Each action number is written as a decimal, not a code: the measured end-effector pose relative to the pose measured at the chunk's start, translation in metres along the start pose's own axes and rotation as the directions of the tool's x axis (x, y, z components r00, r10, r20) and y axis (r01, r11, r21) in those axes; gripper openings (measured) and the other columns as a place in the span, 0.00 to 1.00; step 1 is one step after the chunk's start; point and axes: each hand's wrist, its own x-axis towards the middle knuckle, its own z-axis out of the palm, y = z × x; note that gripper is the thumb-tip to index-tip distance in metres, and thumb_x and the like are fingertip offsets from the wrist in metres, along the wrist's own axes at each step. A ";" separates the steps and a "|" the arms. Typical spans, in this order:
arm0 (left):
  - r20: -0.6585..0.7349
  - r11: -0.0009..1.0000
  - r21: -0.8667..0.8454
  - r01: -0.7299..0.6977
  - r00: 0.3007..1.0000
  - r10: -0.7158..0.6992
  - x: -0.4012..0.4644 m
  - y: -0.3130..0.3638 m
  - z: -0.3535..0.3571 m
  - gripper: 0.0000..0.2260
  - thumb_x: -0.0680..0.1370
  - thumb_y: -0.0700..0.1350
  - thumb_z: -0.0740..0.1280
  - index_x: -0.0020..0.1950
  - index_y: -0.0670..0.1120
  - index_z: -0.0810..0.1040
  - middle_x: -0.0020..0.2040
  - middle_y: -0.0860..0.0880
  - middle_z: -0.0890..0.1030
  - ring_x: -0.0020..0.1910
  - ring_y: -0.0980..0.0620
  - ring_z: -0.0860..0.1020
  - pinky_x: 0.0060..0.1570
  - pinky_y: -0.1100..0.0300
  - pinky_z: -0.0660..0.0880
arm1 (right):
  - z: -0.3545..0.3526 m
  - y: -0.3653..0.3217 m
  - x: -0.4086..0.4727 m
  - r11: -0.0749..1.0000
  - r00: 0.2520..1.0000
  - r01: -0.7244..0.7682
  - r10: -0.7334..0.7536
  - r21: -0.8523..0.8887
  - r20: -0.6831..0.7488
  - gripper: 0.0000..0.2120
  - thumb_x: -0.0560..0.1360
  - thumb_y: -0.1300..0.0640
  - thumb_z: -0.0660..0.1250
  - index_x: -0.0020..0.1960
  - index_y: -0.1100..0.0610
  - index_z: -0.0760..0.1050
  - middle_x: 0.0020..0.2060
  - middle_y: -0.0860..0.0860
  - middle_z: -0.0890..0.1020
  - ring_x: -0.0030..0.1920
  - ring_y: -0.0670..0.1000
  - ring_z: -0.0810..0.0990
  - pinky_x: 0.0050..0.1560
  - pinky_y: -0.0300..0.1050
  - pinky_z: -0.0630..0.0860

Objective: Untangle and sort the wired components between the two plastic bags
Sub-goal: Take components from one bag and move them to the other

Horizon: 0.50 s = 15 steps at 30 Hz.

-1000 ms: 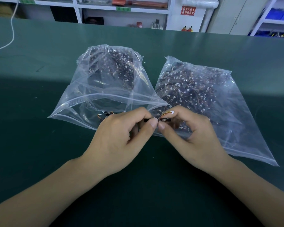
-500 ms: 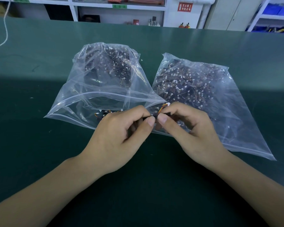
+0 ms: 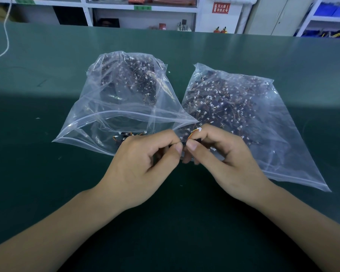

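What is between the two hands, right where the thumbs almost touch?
In the head view, a small black wired component bridges the gap, pinched by the left hand and the right hand. Its orange wire and white plug stick up above the right fingers.

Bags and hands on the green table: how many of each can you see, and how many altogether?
Clear plastic bags: 2, the left bag and the right bag, both full of small wired parts.
Hands: 2, the left hand and the right hand, pinching a wired component between them.
Total: 4
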 end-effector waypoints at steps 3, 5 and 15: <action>-0.004 1.000 -0.002 0.000 1.000 0.000 0.000 0.000 0.000 0.10 0.84 0.48 0.64 0.42 0.57 0.76 0.32 0.50 0.77 0.27 0.51 0.71 0.29 0.65 0.66 | 0.000 0.000 0.000 1.000 1.000 0.001 -0.001 -0.013 -0.004 0.08 0.85 0.58 0.65 0.49 0.57 0.80 0.39 0.50 0.85 0.42 0.54 0.83 0.47 0.55 0.79; -0.006 1.000 -0.007 0.006 1.000 -0.006 0.000 0.000 0.000 0.10 0.84 0.49 0.63 0.42 0.56 0.76 0.32 0.48 0.77 0.27 0.50 0.71 0.29 0.64 0.66 | 0.000 0.001 0.000 1.000 1.000 -0.002 0.002 -0.017 -0.008 0.08 0.85 0.57 0.65 0.49 0.57 0.80 0.39 0.50 0.85 0.42 0.56 0.83 0.47 0.58 0.79; -0.003 0.999 0.032 -0.013 1.000 0.013 -0.001 -0.002 -0.002 0.10 0.84 0.49 0.63 0.42 0.54 0.75 0.32 0.49 0.77 0.28 0.50 0.72 0.30 0.64 0.66 | -0.002 0.002 -0.001 0.998 0.999 0.036 -0.034 -0.056 0.024 0.09 0.86 0.56 0.65 0.50 0.57 0.80 0.39 0.49 0.85 0.43 0.55 0.83 0.47 0.59 0.78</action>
